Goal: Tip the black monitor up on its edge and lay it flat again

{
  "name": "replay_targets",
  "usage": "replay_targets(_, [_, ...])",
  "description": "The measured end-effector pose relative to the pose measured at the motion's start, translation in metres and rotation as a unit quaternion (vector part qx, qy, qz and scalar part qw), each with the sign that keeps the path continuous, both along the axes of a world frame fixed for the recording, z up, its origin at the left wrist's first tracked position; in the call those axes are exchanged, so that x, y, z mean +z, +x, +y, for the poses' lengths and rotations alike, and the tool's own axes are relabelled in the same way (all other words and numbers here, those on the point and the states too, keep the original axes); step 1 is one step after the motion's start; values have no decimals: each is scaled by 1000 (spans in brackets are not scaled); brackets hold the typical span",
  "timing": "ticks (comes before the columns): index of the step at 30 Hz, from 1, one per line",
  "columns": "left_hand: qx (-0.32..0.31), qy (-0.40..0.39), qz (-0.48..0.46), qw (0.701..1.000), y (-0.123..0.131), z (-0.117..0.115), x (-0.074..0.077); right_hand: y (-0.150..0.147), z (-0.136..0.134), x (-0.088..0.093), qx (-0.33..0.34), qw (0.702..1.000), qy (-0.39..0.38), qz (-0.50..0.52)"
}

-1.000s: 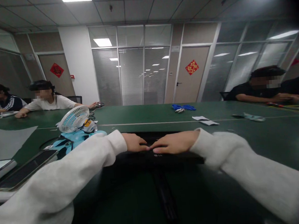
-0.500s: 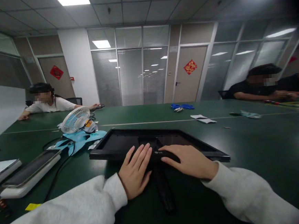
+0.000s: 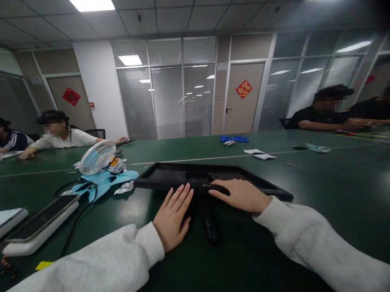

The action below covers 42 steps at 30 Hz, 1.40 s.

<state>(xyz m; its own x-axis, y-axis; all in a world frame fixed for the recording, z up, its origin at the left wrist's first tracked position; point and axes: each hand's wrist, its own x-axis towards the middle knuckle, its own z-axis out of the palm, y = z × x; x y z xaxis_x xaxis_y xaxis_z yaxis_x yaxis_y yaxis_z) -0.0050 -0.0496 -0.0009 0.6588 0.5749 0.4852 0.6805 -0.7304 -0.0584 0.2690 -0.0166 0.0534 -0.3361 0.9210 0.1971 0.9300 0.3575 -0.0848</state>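
A black monitor lies on the green table, its stand post pointing toward me. My left hand is open, its fingers stretched out and their tips at the monitor's near edge, left of the post. My right hand is closed on the monitor at the base of the post, its thumb and fingers around the dark part there. What lies under the right palm is hidden.
A white fan and blue fan blades stand at the left, near a phone on a white box and a black cable. Blue gloves and papers lie farther back. Several people sit across the table.
The monitor has tilted and shifted slightly away, and its post looks shorter. My right hand has moved a little up and left with it. The left hand has stayed nearly in place.
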Motion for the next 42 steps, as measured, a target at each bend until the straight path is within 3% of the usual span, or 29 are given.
replay_targets(7, [22, -197, 32, 980, -6, 6, -12, 53, 31, -12, -128, 991, -17, 23])
replay_targets(16, [22, -208, 20, 978, -12, 5, -17, 137, 52, -23, -346, 938, 12, 23])
replay_targets(21, [22, -211, 20, 977, -16, 9, -18, 170, 52, -27, -432, 901, 35, 27])
replay_targets(26, [25, -215, 27, 976, -17, 12, -19, 186, 50, -30, -466, 881, 77, 21])
replay_targets(32, [24, -214, 32, 976, -13, 12, -19, 187, 49, -30, -442, 889, 122, 0])
replay_targets(42, [30, -212, 37, 976, -12, 8, -12, 197, 52, -25, -489, 867, 97, -1])
